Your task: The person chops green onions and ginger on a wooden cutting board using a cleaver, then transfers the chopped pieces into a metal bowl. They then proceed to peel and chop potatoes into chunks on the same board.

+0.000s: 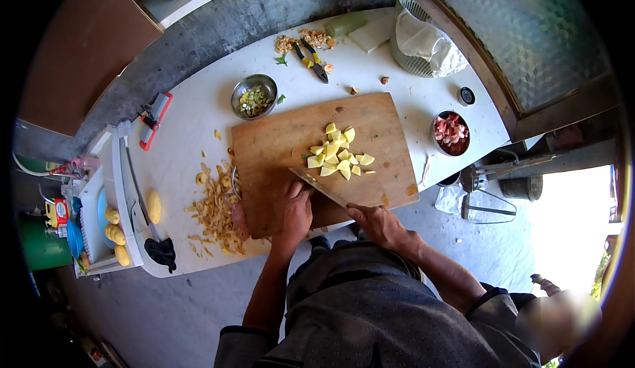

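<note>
My right hand (378,225) grips a kitchen knife (322,189) by its handle. The blade slants up and left across the near part of a wooden cutting board (278,143). Close to the blade's tip, my left hand (296,210) rests over the board with its fingers bunched together; whatever lies under them is hidden. Beyond the blade is a loose heap of pale yellow potato chunks (340,151) on the board. A pile of potato peelings (215,209) lies on the white table by the board's left edge.
A metal bowl of chopped greens (254,97) and pliers (314,60) stand beyond the board. To the right are a bowl of cut meat (451,133), a small round jar (466,95) and a lined basket (423,44). Whole potatoes (154,206) and a red-framed peeler-like tool (156,121) lie left.
</note>
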Demonstrator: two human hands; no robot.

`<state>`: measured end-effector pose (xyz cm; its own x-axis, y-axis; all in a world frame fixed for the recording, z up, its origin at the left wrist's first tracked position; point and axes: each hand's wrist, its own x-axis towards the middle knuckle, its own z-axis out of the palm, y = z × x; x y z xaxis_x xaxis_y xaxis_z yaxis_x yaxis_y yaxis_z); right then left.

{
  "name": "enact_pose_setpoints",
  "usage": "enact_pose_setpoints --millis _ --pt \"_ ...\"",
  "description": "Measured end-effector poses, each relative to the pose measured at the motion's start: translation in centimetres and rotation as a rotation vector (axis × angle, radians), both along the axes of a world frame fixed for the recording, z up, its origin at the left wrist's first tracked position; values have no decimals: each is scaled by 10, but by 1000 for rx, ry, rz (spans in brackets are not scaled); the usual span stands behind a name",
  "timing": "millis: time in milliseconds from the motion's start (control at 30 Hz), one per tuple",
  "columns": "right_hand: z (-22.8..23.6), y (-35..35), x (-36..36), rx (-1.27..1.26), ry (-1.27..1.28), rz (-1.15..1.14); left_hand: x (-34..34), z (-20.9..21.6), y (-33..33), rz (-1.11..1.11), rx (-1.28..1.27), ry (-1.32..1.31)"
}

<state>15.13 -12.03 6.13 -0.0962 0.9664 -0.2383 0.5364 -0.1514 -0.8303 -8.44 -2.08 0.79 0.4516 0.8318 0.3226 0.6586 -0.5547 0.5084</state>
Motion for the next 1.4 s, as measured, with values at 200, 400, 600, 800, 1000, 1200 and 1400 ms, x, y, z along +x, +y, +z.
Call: enact_pose_setpoints --millis 200,400,600,800,1000,1200,1400 --pt "10 -11 4 25 27 22 0 -3 -3 47 -39 -16" --pt "23 -18 8 -66 17 31 3 -2 -4 57 -31 -72" --pt "2 -4 -1 12 -58 13 2 -1 -2 33 6 -41" --pt "0 -5 -2 77 2 13 0 -1 -6 65 -66 -41" --pt "28 -22 6 -100 -27 31 -1 -7 -6 75 -28 -80" --pt "11 -14 0 -42 -31 1 -1 -9 -5 62 -24 -76" --pt "-3 1 -8 -63 -59 -11 -4 -5 -5 73 -103 -17"
